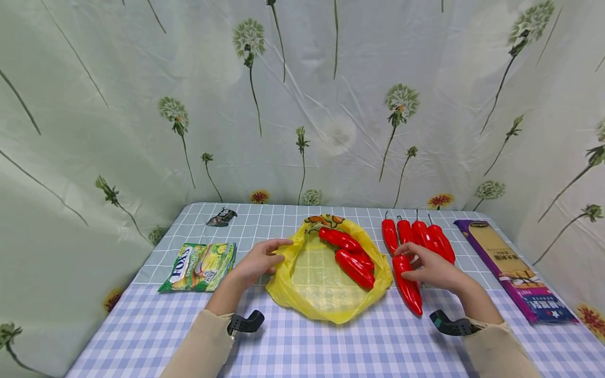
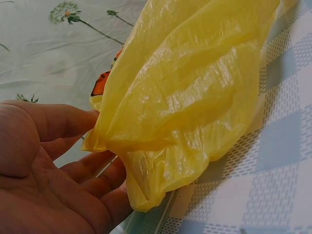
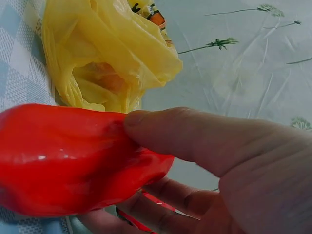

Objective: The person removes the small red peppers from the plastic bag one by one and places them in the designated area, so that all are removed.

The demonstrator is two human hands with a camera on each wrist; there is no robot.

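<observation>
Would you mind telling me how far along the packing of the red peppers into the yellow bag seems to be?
About two peppers already lie inside the yellow bag. The left hand holds the bag's rim, while the right hand grips another pepper on the table beside it. Four more peppers are still lined up behind, so roughly a third looks done.

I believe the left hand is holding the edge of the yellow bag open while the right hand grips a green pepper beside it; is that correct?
Not quite: the pepper is red, not green, as the head view and the right wrist view both show. The rest stands: the left hand holds the edge of the yellow bag open while the right hand grips that pepper beside it.
</observation>
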